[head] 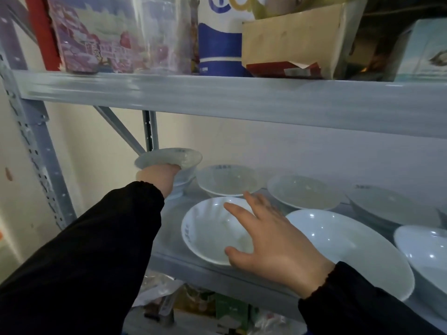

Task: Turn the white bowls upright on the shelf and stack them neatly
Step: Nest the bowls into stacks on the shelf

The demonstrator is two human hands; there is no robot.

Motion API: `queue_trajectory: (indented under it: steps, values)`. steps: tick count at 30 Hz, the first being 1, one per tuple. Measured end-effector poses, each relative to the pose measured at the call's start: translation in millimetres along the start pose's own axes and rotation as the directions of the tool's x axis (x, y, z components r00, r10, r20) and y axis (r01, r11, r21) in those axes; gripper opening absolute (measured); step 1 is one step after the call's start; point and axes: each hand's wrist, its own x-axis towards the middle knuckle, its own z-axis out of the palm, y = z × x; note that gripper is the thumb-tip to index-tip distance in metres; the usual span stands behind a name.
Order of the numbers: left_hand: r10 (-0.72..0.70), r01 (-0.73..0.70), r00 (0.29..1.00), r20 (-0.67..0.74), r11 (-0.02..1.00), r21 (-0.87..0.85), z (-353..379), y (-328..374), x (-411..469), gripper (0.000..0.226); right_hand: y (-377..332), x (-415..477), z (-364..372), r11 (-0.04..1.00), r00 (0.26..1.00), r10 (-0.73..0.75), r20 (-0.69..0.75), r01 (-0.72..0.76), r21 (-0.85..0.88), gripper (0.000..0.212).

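l arm stretched to back left of shelf (217,274), l grip (158,178) grasping raised bowl (169,158) by its near side, above low bowl (185,184), r grip (271,240) released, fingers splayed over front bowl (208,235), thumb at its near rim, more bowls (227,180) upright to the r

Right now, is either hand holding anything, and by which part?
The left hand holds a bowl by its near side, under the rim. The right hand is spread open over another bowl, gripping nothing.

Free: we find bare shelf (170,215) near its left edge.
Blocked: white bowls (304,192) crowd the right; beam (242,102) overhead.
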Motion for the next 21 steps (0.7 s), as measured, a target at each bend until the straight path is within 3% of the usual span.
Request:
queue_trajectory:
  steps: [11,18,21]
  values:
    - [-0.044,0.042,0.983,0.180,0.999,0.014,27,-12,10,0.034,-6,7,6,1.000,1.000,0.018,0.007,-0.018,-0.010,0.080]
    - [-0.045,0.040,0.985,0.169,0.999,0.035,30,-14,3,0.033,-8,5,6,1.000,1.000,0.028,0.015,-0.028,-0.002,0.079]
    - [-0.036,0.032,0.993,0.113,0.999,0.037,23,-10,-7,0.046,-7,5,4,0.999,0.999,0.033,0.009,-0.033,0.004,0.080]
